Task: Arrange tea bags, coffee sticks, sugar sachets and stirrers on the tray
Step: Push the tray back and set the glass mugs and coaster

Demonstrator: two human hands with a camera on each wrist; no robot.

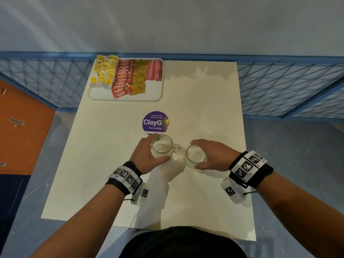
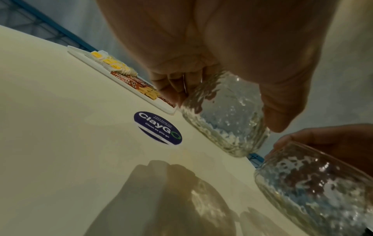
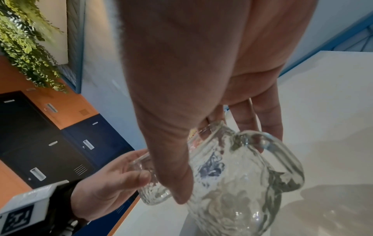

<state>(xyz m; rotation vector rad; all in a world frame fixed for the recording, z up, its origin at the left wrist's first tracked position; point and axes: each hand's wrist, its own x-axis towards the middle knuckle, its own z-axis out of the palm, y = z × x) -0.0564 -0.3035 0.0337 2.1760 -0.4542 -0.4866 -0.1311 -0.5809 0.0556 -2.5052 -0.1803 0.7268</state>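
With the tea bags (image 1: pixel 104 73), coffee sticks (image 1: pixel 122 79), sugar sachets (image 1: pixel 139 77) and stirrers (image 1: pixel 154 69) laid on the tray (image 1: pixel 126 97) at eleven o'clock, a glass mug was gripped by each hand's curled fingers, left hand (image 1: pixel 143 155) and right hand (image 1: pixel 214 155); light, limp sachets were judged best pinched by their edges.

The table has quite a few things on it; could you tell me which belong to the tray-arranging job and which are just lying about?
Belong to the job:
tray
tea bags
coffee sticks
sugar sachets
stirrers

Not part of it:
glass mug, gripped by left hand
second glass mug, gripped by right hand
purple sticker
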